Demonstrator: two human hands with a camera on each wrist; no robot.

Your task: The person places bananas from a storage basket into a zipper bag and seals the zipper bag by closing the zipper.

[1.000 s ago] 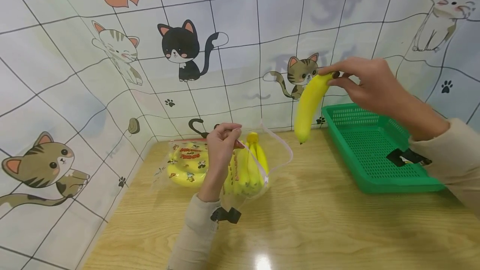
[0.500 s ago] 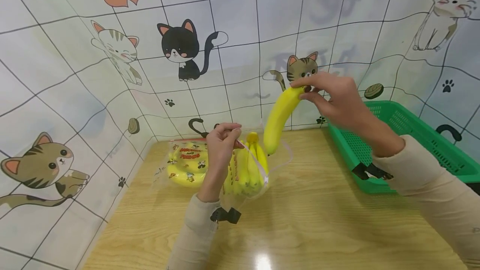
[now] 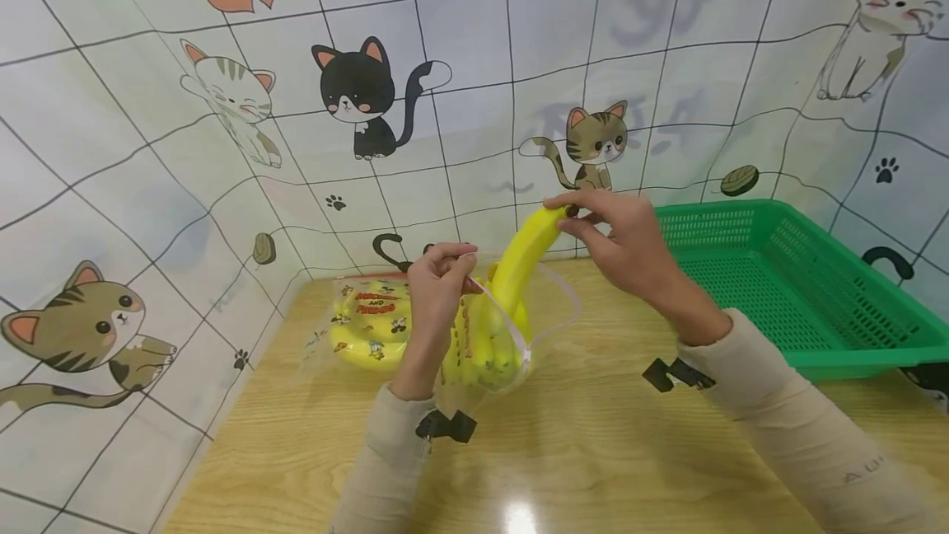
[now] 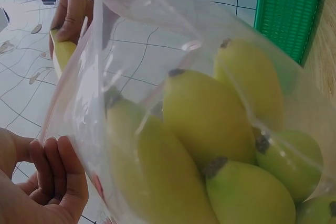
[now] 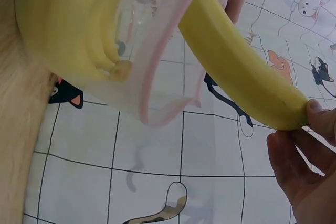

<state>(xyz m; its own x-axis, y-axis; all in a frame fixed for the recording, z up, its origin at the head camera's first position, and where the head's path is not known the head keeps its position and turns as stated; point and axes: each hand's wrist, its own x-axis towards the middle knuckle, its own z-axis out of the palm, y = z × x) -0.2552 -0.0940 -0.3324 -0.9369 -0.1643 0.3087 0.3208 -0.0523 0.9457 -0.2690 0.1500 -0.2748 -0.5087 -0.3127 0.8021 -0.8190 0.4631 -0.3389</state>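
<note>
Slanting down through the mouth of the clear zip bag (image 3: 415, 328), the loose banana (image 3: 522, 258) has its lower end already among the fruit inside, while its top end sticks up and out toward the right. Half a second ago this banana hung in the air just above the bag's opening, and a second ago it was over by the green basket (image 3: 786, 287), so it has crossed the worktop (image 3: 593, 452) and begun to go in; by my judgement the insertion is under way but not finished, since the upper half is outside the zip line.

The right hand (image 3: 623, 245) pinches the banana's top tip between thumb and fingertips, a grip the right wrist view shows plainly at the fruit's end. The left hand (image 3: 437, 283) has not moved across the three moments: its fingers are curled round the near rim of the bag, holding the mouth up and open.

Counting: one bag, one green basket standing well to the right with nothing visible in it, and one banana in hand. Inside the bag the left wrist view shows at least five banana ends, though folds in the plastic hide the exact number.
</note>
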